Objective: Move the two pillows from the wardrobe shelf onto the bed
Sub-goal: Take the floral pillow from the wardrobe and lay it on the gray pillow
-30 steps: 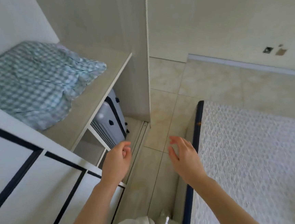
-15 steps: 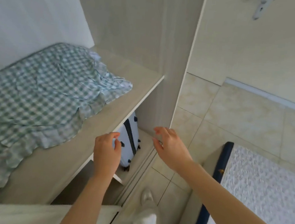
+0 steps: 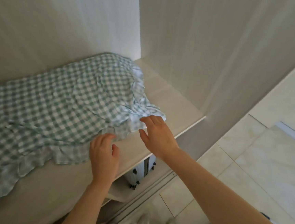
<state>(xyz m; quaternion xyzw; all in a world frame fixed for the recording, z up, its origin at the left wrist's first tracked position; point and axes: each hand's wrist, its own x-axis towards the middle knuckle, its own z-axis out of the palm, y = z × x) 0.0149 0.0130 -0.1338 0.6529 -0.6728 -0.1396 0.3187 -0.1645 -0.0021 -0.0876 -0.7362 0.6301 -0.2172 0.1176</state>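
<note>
Bare forearms fill the near edge of the view, both reaching up and forward over the wardrobe shelf (image 3: 170, 103). Since half a second ago the hands have risen from below the shelf lip to the pillow itself, which suggests the reach is almost done and the grasp is about to begin. The left hand (image 3: 103, 154) hovers with fingers loosely spread and curled downward, its fingertips at the frilled border of the checked pillow (image 3: 58, 102); whether they touch the cloth I cannot tell. Up and to its right, the right hand (image 3: 156, 132) is also spread, thumb apart from the fingers, with its fingertips at the ruffled corner of that pillow. Neither hand has closed on anything yet.

Beyond both hands the green-and-white gingham pillow lies flat on the shelf, stretching away to the left of the left hand against the wardrobe's back wall. Only one checked mass is clear; whether a second pillow lies under or beside it is hidden. Below the right wrist, under the shelf, a pale suitcase (image 3: 141, 172) stands on its wheels.

Compared with a second ago, the bed has dropped out of sight entirely and the shelf now fills the view, so the pillows remain unmoved.
</note>
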